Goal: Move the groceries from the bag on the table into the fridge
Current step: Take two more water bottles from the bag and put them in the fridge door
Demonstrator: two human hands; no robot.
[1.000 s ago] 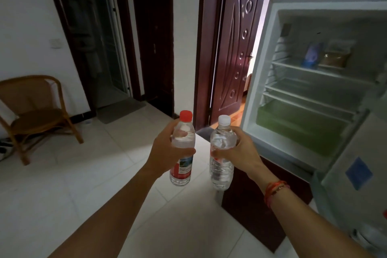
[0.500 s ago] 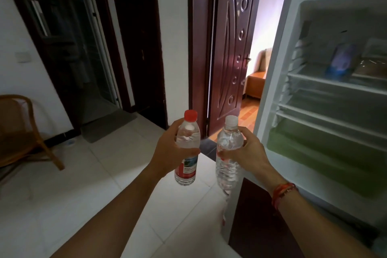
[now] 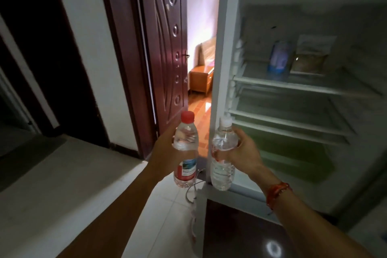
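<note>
Pale floor tiles point(image 3: 167, 216) lie below both arms. The left hand point(image 3: 164, 154) is wrapped round a red-capped water bottle point(image 3: 186, 142), the right hand point(image 3: 246, 153) round a white-capped water bottle point(image 3: 222, 170). Both stand nearly upright, caps up, side by side before the left edge of the open fridge point(image 3: 222, 48). A carved door point(image 3: 165, 48) stands beyond.

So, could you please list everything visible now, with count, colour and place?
red-capped bottle: one, clear, red label, left hand
white-capped bottle: one, clear, right hand
fridge: one, white, open, right side
blue packet: one, top fridge shelf
brown packet: one, beside the blue one
drawer: one, green, low in fridge
door: one, dark red, left of fridge
cabinet: one, orange wood, room beyond
cable: one, pale, on the floor by the fridge
bracelet: one, red, right wrist
left hand: grips red-capped bottle
right hand: grips white-capped bottle
</note>
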